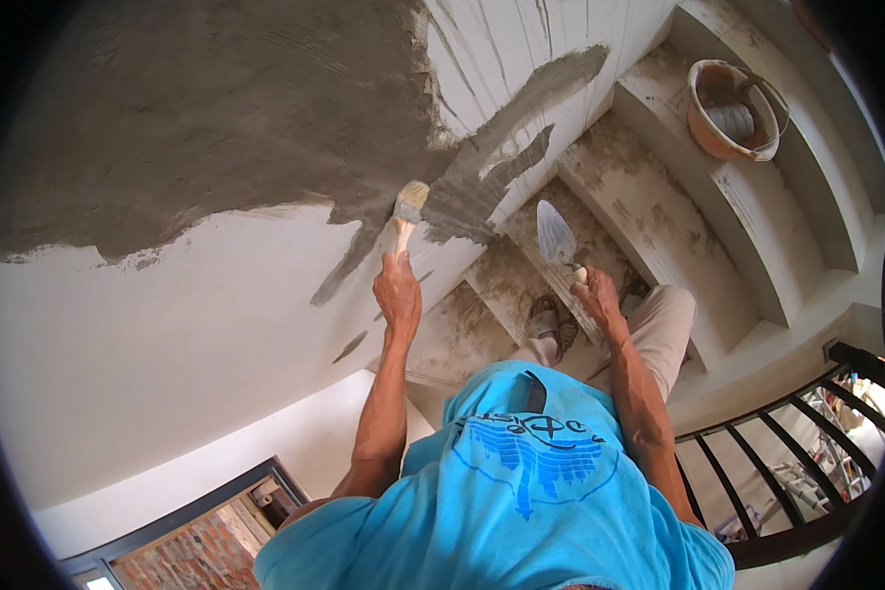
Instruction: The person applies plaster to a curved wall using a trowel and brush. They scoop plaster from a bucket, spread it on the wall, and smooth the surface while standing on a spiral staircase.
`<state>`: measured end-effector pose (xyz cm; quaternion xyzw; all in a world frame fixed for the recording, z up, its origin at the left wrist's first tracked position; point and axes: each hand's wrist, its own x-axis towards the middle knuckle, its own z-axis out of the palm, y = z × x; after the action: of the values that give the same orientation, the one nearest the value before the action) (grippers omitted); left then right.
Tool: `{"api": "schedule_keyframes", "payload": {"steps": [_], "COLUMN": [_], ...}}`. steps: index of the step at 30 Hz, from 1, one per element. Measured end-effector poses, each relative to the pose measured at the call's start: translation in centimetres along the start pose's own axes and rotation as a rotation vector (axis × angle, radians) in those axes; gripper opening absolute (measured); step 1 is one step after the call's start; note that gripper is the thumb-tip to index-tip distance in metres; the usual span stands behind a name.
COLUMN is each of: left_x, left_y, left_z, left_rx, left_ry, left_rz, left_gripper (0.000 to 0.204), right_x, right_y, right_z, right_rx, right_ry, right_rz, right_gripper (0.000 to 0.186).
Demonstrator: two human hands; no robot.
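Observation:
My left hand [397,292] is closed around the wooden handle of a paintbrush [408,205]. Its pale bristles are at the wall, by the lower edge of a patch of wet-looking grey plaster [216,128]; whether they touch it I cannot tell. In my right hand [597,295] is a pointed trowel [556,234], gripped by its short light handle. The trowel's blade points away from me over the steps, apart from the wall, and looks smeared with grey.
A curved staircase [649,202] with stained treads rises to the right. An orange bucket [723,138] with a grey roll-like thing inside stands on a higher step. Dark railings [767,462] run along the lower right. A dark-framed opening [197,531] lies at the lower left.

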<state>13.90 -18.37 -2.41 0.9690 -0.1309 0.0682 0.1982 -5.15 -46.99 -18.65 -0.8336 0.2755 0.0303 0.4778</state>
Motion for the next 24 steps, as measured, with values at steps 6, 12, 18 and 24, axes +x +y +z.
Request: {"api": "schedule_keyframes", "payload": {"steps": [6,12,18,24], "left_x": [-1.5,0.5,-2.9,-0.2], "left_y": [2.9,-0.8,-0.6,-0.1], "left_z": [-1.5,-3.1,-7.0,-8.6], "left_rx": [-0.052,0.078,0.035,0.06], "left_ry": [-0.023,0.032,0.082,0.125], "left_rz": [-0.064,-0.021,-0.164,0.004], "left_gripper": [0.02,0.019,0.018,0.016], "right_x": [0.3,0.4,0.8,1.1], "right_y": [-0.2,-0.1,1.2,1.6], "right_z": [0.0,-0.2,0.4,1.2], "right_rx": [-0.019,-0.012,-0.017,-0.051], "right_ry": [0.011,-0.046,-0.022,-0.087], "right_rz": [-0.065,-0.033,-0.022,-0.067], "right_gripper": [0.036,0.036,0.032,0.032]}}
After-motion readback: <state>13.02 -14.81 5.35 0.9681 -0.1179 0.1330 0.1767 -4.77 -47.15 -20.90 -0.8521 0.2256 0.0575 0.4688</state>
